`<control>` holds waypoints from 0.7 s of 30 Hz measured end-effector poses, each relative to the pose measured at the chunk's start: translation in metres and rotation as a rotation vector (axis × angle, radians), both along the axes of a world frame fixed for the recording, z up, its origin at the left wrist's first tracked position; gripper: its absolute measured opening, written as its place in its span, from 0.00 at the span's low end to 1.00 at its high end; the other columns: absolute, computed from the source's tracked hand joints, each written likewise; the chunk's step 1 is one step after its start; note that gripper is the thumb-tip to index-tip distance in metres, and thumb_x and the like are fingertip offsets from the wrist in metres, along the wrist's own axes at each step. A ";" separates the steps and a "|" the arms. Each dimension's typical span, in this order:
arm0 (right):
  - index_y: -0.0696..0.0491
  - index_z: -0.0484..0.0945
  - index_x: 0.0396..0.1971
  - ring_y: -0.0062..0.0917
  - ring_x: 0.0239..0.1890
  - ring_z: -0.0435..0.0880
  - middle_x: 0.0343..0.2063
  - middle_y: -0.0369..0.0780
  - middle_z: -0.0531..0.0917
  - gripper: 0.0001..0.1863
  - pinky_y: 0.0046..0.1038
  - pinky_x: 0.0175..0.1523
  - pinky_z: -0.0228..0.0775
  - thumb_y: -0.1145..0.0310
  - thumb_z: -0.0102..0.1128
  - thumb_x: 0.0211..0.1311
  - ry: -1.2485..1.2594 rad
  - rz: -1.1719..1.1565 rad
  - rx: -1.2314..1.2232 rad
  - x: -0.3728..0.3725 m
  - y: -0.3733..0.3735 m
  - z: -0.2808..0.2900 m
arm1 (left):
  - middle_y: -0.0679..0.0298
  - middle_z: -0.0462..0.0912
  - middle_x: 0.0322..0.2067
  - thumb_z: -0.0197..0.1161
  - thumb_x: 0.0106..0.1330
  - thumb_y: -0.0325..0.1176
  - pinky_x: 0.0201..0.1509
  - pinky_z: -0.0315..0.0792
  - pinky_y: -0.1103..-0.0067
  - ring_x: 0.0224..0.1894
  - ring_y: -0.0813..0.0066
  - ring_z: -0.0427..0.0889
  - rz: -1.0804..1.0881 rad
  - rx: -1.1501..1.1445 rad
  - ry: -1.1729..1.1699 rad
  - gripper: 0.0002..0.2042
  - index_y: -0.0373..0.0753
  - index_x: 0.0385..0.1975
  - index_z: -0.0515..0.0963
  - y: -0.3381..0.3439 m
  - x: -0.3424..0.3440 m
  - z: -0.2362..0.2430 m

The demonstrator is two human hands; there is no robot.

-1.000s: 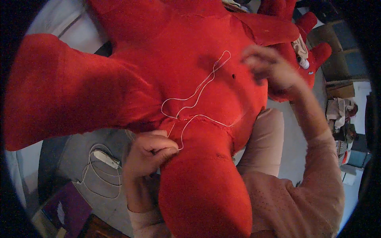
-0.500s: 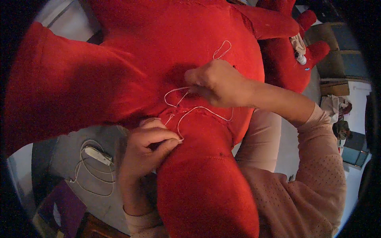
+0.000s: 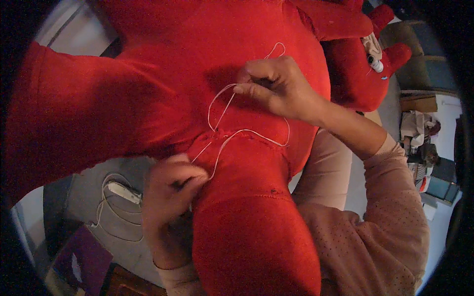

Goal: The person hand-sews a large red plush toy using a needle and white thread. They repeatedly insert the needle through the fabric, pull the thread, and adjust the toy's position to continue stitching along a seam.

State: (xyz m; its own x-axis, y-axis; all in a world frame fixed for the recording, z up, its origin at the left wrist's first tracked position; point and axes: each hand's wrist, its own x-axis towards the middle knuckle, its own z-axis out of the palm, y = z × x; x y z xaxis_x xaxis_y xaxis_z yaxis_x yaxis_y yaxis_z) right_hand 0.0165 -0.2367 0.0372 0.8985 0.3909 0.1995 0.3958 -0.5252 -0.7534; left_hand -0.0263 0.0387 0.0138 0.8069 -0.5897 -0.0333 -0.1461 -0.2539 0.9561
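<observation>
A large red stuffed fabric figure [image 3: 197, 39] fills the middle, with limb-like parts stretching left and toward me. White thread [image 3: 253, 130] loops over the seam where the near rounded part joins the body. My right hand [image 3: 286, 91] is above that seam, thumb and fingers closed on a loop of the thread. Another small thread loop sticks out behind its knuckles. Left of the seam, my left hand [image 3: 173, 187] is pinched on the thread, slightly blurred. Whether a needle is in either hand cannot be made out.
A white power strip [image 3: 124, 192] with a coiled cord lies on the floor at left, near a purple flat item [image 3: 86, 256]. At upper right, a white spool [image 3: 377, 65] and beige cloth [image 3: 371, 47] rest on red stuffed parts. A cardboard box [image 3: 418, 101] stands at far right.
My right hand has risen slightly and turned, drawing its thread loop taller. My left hand has shifted left and a little down, pulling a strand straighter from the seam.
</observation>
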 end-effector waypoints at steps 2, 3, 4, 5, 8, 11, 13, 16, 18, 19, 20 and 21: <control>0.57 0.76 0.24 0.13 0.20 0.67 0.17 0.31 0.74 0.07 0.21 0.25 0.60 0.72 0.63 0.58 0.200 -0.072 0.288 -0.005 0.002 -0.011 | 0.62 0.73 0.17 0.66 0.50 0.27 0.24 0.61 0.78 0.21 0.75 0.69 -0.017 -0.044 -0.002 0.04 0.34 0.24 0.80 0.019 0.002 -0.003; 0.56 0.76 0.24 0.11 0.20 0.66 0.17 0.29 0.73 0.07 0.19 0.25 0.59 0.72 0.63 0.58 0.279 -0.113 0.325 -0.007 0.006 -0.004 | 0.62 0.73 0.18 0.66 0.51 0.27 0.25 0.61 0.78 0.21 0.75 0.69 0.014 -0.085 -0.007 0.04 0.34 0.24 0.80 0.032 0.002 -0.002; 0.56 0.76 0.24 0.10 0.21 0.66 0.18 0.27 0.73 0.07 0.18 0.25 0.58 0.71 0.63 0.59 0.358 -0.157 0.361 -0.009 0.009 0.004 | 0.63 0.72 0.18 0.65 0.52 0.27 0.25 0.61 0.78 0.22 0.75 0.69 0.052 -0.144 -0.012 0.04 0.34 0.25 0.79 0.046 0.001 -0.003; 0.56 0.76 0.24 0.08 0.21 0.65 0.19 0.25 0.72 0.07 0.17 0.25 0.57 0.71 0.63 0.59 0.437 -0.202 0.396 -0.011 0.011 0.009 | 0.63 0.72 0.19 0.65 0.52 0.28 0.26 0.62 0.77 0.22 0.74 0.69 0.108 -0.237 -0.015 0.04 0.35 0.26 0.79 0.059 -0.002 -0.004; 0.56 0.78 0.29 0.07 0.21 0.64 0.19 0.24 0.71 0.05 0.14 0.26 0.55 0.70 0.62 0.60 0.404 -0.276 0.311 -0.010 0.004 0.010 | 0.63 0.72 0.20 0.64 0.55 0.29 0.29 0.63 0.77 0.24 0.74 0.68 0.215 -0.626 -0.049 0.05 0.36 0.28 0.78 0.100 -0.011 -0.007; 0.55 0.79 0.40 0.07 0.21 0.64 0.19 0.24 0.71 0.09 0.15 0.26 0.55 0.70 0.62 0.60 0.340 -0.379 0.221 -0.008 0.003 0.012 | 0.63 0.71 0.21 0.63 0.57 0.30 0.31 0.63 0.77 0.26 0.73 0.68 0.185 -1.036 -0.055 0.05 0.37 0.30 0.78 0.125 -0.017 -0.011; 0.53 0.78 0.45 0.08 0.22 0.63 0.20 0.24 0.71 0.14 0.15 0.26 0.55 0.69 0.63 0.59 0.305 -0.282 0.214 -0.008 0.025 0.021 | 0.63 0.71 0.22 0.62 0.58 0.31 0.32 0.64 0.76 0.27 0.72 0.67 0.142 -1.250 -0.050 0.05 0.37 0.31 0.77 0.137 -0.020 -0.013; 0.55 0.75 0.50 0.16 0.27 0.74 0.25 0.34 0.80 0.18 0.25 0.31 0.67 0.66 0.60 0.61 0.253 0.069 0.195 -0.012 0.079 0.007 | 0.63 0.70 0.24 0.61 0.60 0.32 0.35 0.65 0.76 0.29 0.71 0.67 0.099 -1.458 -0.040 0.06 0.38 0.33 0.76 0.145 -0.015 -0.022; 0.58 0.77 0.42 0.21 0.28 0.77 0.26 0.41 0.81 0.14 0.29 0.35 0.70 0.64 0.57 0.63 0.385 0.516 0.045 -0.009 0.106 0.005 | 0.63 0.70 0.25 0.61 0.61 0.33 0.36 0.65 0.76 0.30 0.71 0.66 0.123 -1.565 -0.039 0.06 0.39 0.34 0.76 0.151 -0.009 -0.025; 0.60 0.78 0.38 0.22 0.27 0.77 0.25 0.41 0.81 0.14 0.29 0.34 0.70 0.63 0.57 0.63 0.503 0.754 -0.022 -0.006 0.115 0.003 | 0.63 0.69 0.25 0.60 0.62 0.33 0.37 0.66 0.76 0.30 0.70 0.66 0.154 -1.618 -0.042 0.06 0.39 0.35 0.76 0.154 -0.006 -0.024; 0.60 0.78 0.37 0.21 0.27 0.76 0.26 0.41 0.81 0.14 0.29 0.34 0.69 0.63 0.56 0.63 0.531 0.736 -0.015 -0.005 0.116 0.007 | 0.62 0.71 0.27 0.60 0.62 0.33 0.38 0.66 0.76 0.32 0.70 0.67 0.277 -1.639 -0.051 0.07 0.38 0.36 0.76 0.157 -0.006 -0.023; 0.60 0.78 0.35 0.21 0.26 0.76 0.26 0.41 0.81 0.13 0.28 0.33 0.69 0.63 0.56 0.64 0.564 0.713 -0.021 -0.001 0.115 0.016 | 0.61 0.73 0.30 0.60 0.63 0.33 0.39 0.66 0.76 0.33 0.69 0.69 0.403 -1.662 -0.054 0.08 0.38 0.38 0.76 0.158 -0.006 -0.025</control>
State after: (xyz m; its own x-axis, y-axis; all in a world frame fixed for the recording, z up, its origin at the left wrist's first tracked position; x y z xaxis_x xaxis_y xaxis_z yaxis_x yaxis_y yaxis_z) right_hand 0.0150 -0.1217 0.0531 0.4042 0.8903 -0.2097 0.2074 -0.3125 -0.9270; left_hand -0.0320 0.1963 -0.0112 0.8815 0.2661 0.3899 -0.3655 0.9075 0.2069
